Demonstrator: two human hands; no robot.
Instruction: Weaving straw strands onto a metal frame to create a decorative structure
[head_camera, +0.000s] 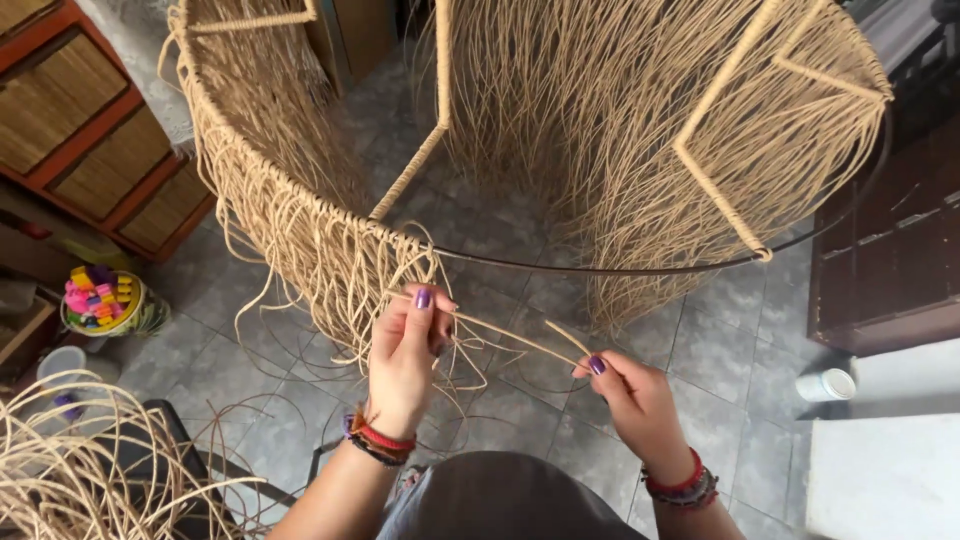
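While we are looking down at the centre of the frame, our left hand (405, 355) is pinching 1 end of a tan strand (510, 340) between thumb and fingertips, just under the hoop (600, 268). Our right hand (635, 400) is pinching the other end, lower and to the right, so the strand is running taut between the 2 hands, slanting down to the right. Both grips are pressed together on the strand, not spread.

We are judging the strand to be light, thin and springy: it is holding a nearly straight line under tension, while its loose neighbours are curling freely. It is probably smooth enough to slip, so we are taking it close to the ends with fingertip pressure, and we are thinking a sharp bend could kink or snap it.

Across the upper frame, the frame (720, 190), wrapped in the same tan cord, is carrying a dense fringe (300, 240) of hanging strands, some trailing onto the grey tiled floor (720, 340). At lower left a loose bundle (90, 470) of cane is lying across a dark stool. At left a basket (100, 305) of coloured bits is sitting near a red shelf (90, 140). At right a white jar (825, 385) is lying on its side beside a dark cabinet (890, 250).
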